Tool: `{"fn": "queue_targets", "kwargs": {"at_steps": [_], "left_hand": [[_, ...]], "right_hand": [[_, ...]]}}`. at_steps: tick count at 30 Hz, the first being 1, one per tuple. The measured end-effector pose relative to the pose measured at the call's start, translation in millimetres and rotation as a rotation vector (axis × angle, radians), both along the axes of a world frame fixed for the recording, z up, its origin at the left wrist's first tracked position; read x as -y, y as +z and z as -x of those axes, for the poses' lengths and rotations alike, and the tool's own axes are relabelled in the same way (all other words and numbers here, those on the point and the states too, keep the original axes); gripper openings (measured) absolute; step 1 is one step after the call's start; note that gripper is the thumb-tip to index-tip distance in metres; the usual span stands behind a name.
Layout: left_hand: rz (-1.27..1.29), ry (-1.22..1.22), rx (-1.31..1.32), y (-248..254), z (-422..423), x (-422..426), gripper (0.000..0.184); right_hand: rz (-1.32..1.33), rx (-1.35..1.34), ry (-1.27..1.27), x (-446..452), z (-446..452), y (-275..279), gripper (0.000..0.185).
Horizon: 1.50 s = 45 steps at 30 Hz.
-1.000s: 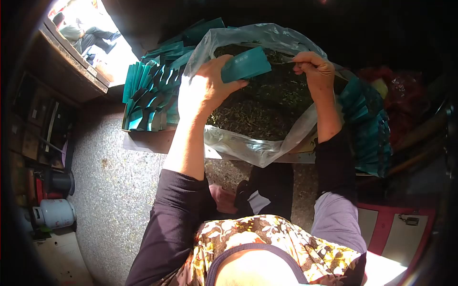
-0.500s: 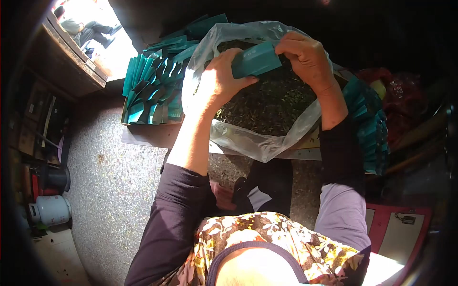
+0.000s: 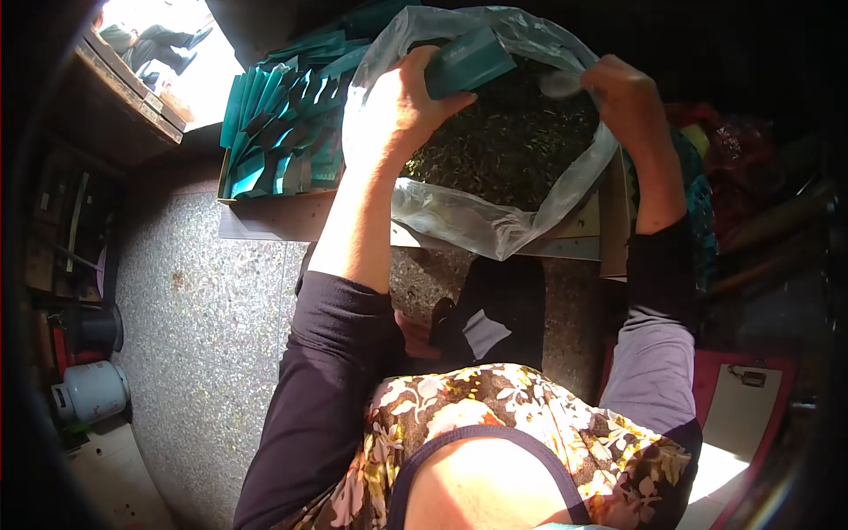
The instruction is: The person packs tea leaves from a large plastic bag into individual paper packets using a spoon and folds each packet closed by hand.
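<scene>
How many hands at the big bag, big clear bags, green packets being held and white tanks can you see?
Hands: 2, left hand and right hand
Big bag: 1
Held green packet: 1
White tank: 1
Total: 5

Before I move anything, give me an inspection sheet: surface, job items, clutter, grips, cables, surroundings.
Surface: brown wooden board, front edge visible
Job items: open clear plastic bag of dark green leafy material; flat teal packet over its opening
Clutter: crowded teal packets left of the bag; crumpled red plastic to the right
Grips: left hand closed on the flat packet; right hand by the bag rim, grip unclear
Cables: nothing seen
Surroundings: speckled grey floor; pale metal cylinder; another person's legs, upper left
</scene>
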State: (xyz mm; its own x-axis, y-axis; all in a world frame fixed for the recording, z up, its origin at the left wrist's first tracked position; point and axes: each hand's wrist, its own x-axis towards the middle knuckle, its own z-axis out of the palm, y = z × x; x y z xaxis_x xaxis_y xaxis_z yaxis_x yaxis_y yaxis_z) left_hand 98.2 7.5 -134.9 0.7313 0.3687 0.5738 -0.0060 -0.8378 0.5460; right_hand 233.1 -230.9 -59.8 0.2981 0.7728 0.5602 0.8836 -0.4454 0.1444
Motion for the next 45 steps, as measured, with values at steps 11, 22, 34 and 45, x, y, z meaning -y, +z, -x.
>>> {"fn": "queue_targets", "kwargs": {"at_steps": [11, 22, 34, 45], "left_hand": [[-0.021, 0.021, 0.054, -7, -3, -7, 0.074], [0.008, 0.026, 0.014, -8, -5, -13, 0.067], [0.009, 0.029, -0.078, 2, -1, -9, 0.066], [0.048, -0.011, -0.085, 5, 1, 3, 0.063]], "right_hand": [[-0.009, -0.383, 0.017, -5, -8, -97, 0.015], [-0.555, -1.273, 0.095, -59, -7, -125, 0.023], [-0.729, -1.136, 0.135, -21, -27, -66, 0.021], [-0.617, -0.966, 0.225, -28, -28, -20, 0.024]]}}
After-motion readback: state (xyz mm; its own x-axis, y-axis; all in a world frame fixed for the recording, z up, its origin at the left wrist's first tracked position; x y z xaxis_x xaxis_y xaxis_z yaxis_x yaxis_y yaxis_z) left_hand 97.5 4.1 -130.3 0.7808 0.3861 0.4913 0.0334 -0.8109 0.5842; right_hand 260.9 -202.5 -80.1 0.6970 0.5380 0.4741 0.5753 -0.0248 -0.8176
